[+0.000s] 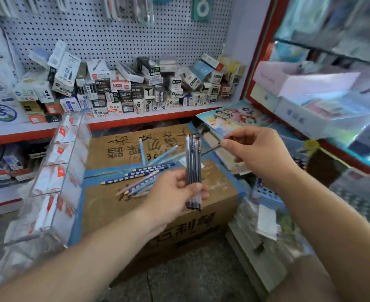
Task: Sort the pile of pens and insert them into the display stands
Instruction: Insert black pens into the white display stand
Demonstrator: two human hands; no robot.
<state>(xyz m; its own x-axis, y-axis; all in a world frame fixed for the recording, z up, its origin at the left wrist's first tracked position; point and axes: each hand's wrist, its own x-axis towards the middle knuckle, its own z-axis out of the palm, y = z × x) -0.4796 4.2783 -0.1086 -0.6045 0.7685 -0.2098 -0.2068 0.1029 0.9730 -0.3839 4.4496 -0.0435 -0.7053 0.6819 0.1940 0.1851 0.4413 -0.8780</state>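
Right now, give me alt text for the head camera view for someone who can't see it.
A person's left hand grips an upright bundle of dark pens while the right hand pinches a single pen beside it. Loose pens lie on a cardboard box, with a clear display stand to the left and a stocked shelf behind.

A stationery shop, to judge by the white pegboard [114, 33] hung with packaged goods [144, 9] and the red-edged shelf [136, 119] below it, heaped with small printed boxes [125, 90], some picturing a pen. Further marked by a clear plastic display stand [57, 171] with tiered compartments on the left, taped cardboard cartons [118, 147] with loose pencils [140, 171] lying on top, and glossy picture books [234, 116] and flat white boxes [306, 81] stacked along the red-framed racks on the right.
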